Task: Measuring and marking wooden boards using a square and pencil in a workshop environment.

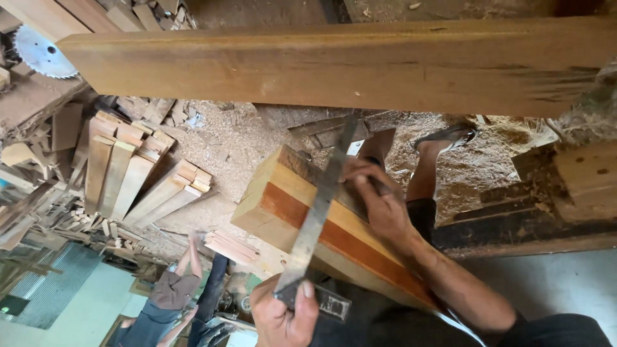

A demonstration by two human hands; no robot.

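1 square [318, 212], 2 hands (both gripping)

Your left hand [283, 315] grips a metal square [315, 218] laid across the laminated wood block [289, 212]. Your right hand [379, 199] presses on the block beside the blade.

The wood block [289, 205] is a thick rectangular beam of pale yellowish timber with one broad reddish-brown band running along its length. It lies tilted in view, its square-cut end face toward the lower left and its length running toward the lower right, resting across the person's lap. Its far upper edge is darker and rough.

The try square [319, 209] has a long, flat, dull grey metal blade laid diagonally across the block's top face, crossing the red band. The blade's tip extends beyond the block's far edge. Its dark rectangular stock sits off the block's near edge, at the blade's lower end.
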